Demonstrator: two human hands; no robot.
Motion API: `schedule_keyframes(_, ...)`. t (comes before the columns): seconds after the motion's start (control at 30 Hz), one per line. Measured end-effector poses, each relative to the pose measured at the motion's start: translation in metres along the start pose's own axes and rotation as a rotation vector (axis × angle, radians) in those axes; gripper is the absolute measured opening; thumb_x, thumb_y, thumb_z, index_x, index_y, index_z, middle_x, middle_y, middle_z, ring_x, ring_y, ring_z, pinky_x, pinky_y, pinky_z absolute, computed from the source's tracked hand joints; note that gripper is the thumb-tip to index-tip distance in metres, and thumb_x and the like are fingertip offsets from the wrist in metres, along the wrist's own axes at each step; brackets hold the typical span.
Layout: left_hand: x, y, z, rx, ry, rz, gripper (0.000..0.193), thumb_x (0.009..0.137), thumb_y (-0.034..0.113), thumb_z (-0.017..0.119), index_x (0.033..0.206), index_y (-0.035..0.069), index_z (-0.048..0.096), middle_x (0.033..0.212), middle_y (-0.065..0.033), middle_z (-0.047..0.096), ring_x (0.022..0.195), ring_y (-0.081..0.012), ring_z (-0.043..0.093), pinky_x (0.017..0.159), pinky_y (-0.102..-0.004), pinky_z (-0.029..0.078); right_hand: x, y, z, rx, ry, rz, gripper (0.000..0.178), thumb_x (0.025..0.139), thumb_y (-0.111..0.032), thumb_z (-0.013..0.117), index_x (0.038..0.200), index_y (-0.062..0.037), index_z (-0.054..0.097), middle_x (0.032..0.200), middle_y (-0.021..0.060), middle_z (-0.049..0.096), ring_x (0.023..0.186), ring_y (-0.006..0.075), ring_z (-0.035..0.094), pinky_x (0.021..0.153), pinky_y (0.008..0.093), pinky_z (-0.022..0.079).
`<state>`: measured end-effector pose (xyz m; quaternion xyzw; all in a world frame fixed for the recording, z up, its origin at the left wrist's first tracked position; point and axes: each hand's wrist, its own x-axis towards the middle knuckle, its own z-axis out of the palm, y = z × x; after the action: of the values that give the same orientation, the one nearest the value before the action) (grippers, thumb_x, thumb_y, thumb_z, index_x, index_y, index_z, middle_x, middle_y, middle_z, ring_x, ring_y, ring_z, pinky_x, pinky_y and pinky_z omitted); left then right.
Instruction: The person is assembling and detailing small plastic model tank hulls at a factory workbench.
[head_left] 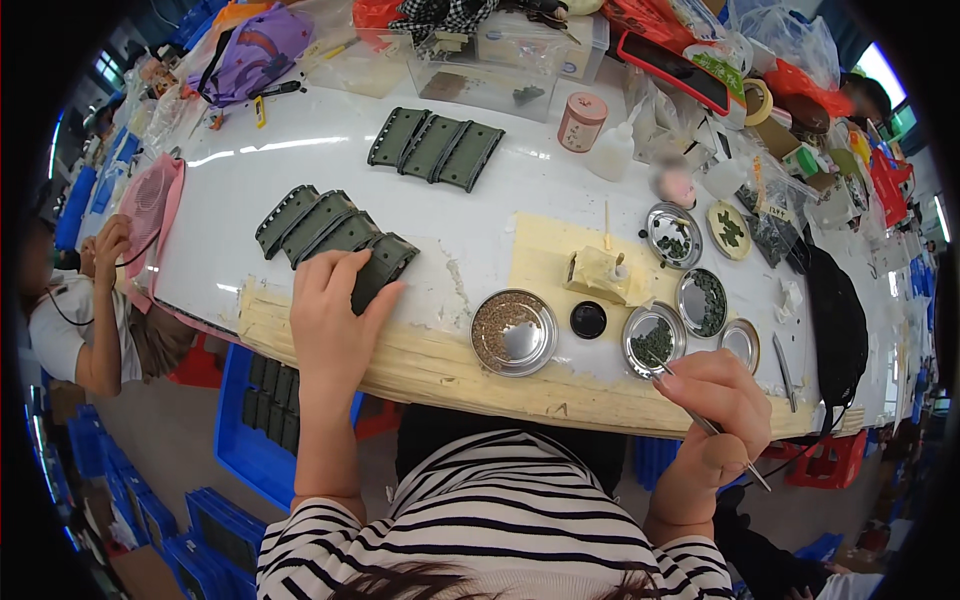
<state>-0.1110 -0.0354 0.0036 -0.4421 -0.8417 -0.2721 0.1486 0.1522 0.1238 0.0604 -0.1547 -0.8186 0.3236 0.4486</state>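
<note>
— Where do your hands stand?

— Your right hand [718, 400] is closed around a thin metal pick [722, 432], its tip at the rim of a small steel dish of dark bits [653, 340] near the table [300, 170] edge. Your left hand [335, 310] lies flat, fingers spread, pressing the nearest piece of a green strip [335, 235].

— Which step is this?

— I judge you are picking up a small part while steadying the strip. The next move calls for a fine lift on the pick and a steady carry across to the strip, which lies just beyond your left hand.

— What is hard to make out?

— The pick's tip and the dark bits are too small to tell apart. Your left palm hides the strip's near end. A second green strip [436, 148] lies farther back; the clutter beyond it is blurred and bent by the lens.
</note>
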Motion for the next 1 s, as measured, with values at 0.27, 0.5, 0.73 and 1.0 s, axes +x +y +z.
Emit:
schedule_keyframes(0.27,0.116,-0.039,0.015,-0.248,-0.086,-0.079,0.024,0.091,0.021,0.06,0.103,0.0,0.063,0.084,-0.0117,0.065,0.077,-0.0193,0.062,0.067,-0.0303,0.048,-0.004,-0.003,-0.003,0.038,0.036,0.019,0.072,0.091,-0.063,0.034,0.082,-0.0025,0.072,0.07,0.0079,0.061,0.061,0.0196,0.056,0.053,0.0278,0.042)
schedule_keyframes(0.5,0.194,-0.09,0.08,-0.004,-0.482,-0.174,0.03,0.09,0.029,0.057,0.093,0.0,0.064,0.086,-0.0182,0.067,0.08,-0.0315,0.065,0.073,-0.0389,0.049,-0.008,-0.005,-0.01,-0.022,0.004,-0.013,0.068,0.092,-0.06,0.034,0.083,-0.003,0.071,0.069,0.0075,0.06,0.061,0.019,0.057,0.054,0.0292,0.043)
schedule_keyframes(0.73,0.157,-0.068,0.04,-0.034,-0.097,0.063,0.018,0.095,0.019,0.051,0.093,0.002,0.053,0.076,-0.0187,0.062,0.069,-0.0368,0.059,0.063,-0.0403,0.045,-0.016,0.009,-0.019,0.194,0.058,0.071,0.06,0.096,-0.052,0.039,0.078,-0.002,0.068,0.063,0.0079,0.058,0.058,0.0169,0.054,0.052,0.0288,0.041)
schedule_keyframes(1.0,0.037,0.059,-0.039,-0.511,-0.481,0.399,0.009,0.084,0.003,0.062,0.09,-0.001,0.055,0.075,-0.0128,0.056,0.064,-0.0297,0.055,0.058,-0.0324,0.043,-0.007,0.015,0.022,0.427,-0.157,0.217,0.037,0.068,-0.017,0.084,0.082,-0.0036,0.053,0.109,0.0223,0.061,0.105,0.0298,0.061,0.085,0.0351,0.05)
